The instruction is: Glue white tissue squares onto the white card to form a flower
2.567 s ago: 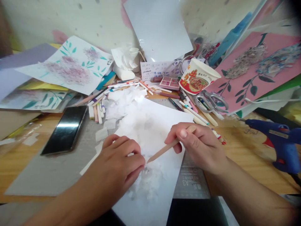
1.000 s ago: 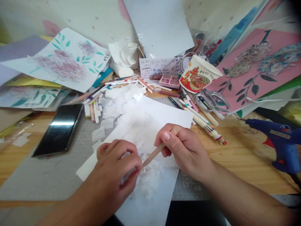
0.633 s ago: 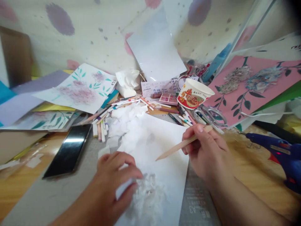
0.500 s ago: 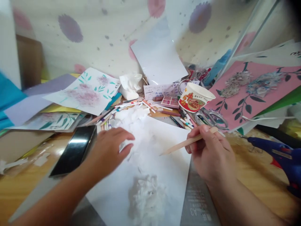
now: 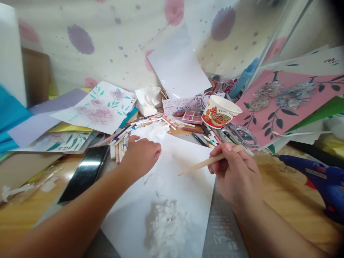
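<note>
My right hand (image 5: 236,172) grips a pale wooden stick (image 5: 200,165) whose pointed tip hangs over the white paper sheet (image 5: 185,157). On the sheet's upper left is my left hand (image 5: 142,157), back upward with the fingers curled under; whatever they hold is hidden. Just beyond it lie torn white paper scraps (image 5: 157,130). A ruffled white paper flower (image 5: 168,225) sits on the near part of the sheet, apart from both hands.
Left of the sheet lies a black phone (image 5: 84,173). A blue glue gun (image 5: 311,172) rests at right. Behind are scissors (image 5: 242,136), a paper cup (image 5: 221,111), scattered pens (image 5: 122,141), a tissue roll (image 5: 147,102), flower pictures (image 5: 98,107) and a pink flower sheet (image 5: 292,122).
My left hand has turned over and moved slightly right, its fingers going from apart to curled under. The right hand keeps the wooden stick in nearly the same place.
</note>
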Tool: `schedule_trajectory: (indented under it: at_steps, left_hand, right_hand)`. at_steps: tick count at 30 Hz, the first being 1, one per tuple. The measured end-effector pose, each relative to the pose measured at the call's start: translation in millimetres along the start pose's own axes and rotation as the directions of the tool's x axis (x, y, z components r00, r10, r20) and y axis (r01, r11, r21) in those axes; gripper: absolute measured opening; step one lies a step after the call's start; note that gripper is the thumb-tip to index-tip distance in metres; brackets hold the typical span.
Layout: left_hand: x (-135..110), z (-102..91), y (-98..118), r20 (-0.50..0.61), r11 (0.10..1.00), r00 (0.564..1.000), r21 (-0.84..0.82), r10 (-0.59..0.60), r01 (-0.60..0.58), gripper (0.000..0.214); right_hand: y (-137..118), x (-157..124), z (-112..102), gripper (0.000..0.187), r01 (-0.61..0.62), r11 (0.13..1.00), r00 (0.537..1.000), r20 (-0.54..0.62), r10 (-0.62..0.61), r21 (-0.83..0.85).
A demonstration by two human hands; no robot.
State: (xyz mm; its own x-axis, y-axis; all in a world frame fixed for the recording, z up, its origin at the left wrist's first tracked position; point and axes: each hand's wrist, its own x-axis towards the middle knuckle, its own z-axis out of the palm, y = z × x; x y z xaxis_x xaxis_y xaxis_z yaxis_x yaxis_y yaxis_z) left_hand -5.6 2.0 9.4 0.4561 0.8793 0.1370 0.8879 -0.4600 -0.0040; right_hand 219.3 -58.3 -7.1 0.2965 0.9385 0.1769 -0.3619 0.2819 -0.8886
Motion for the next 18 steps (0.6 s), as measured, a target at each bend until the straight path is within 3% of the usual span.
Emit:
schedule_trajectory:
  at_steps: [7,11,14,18]
  left_hand:
    - [-20,-16.5,1,-0.026,0.990,0.999,-0.142,-0.020,0.016,0.020]
    - [-54,-14.8,20,-0.174,0.974,0.973,-0.141,0.154,-0.180,0.019]
    - [-79,-11.7,38,-0.263,0.946,0.927,-0.114,0.268,-0.305,0.023]
    - [-97,-8.9,52,-0.220,0.945,0.942,-0.151,0.254,-0.290,0.026]
  right_hand:
    - [-1,0,-1,0.029,0.017,1.000,1.000,0.019,-0.017,0.019]
    - [-3,-2,-1,0.028,0.077,0.997,0.997,0.031,-0.077,-0.011]
    - [-3,-4,-2,0.030,0.116,0.992,0.988,0.111,-0.110,-0.053]
    - [-2,-11,-2,0.030,0.105,0.991,0.958,0.277,-0.078,-0.084]
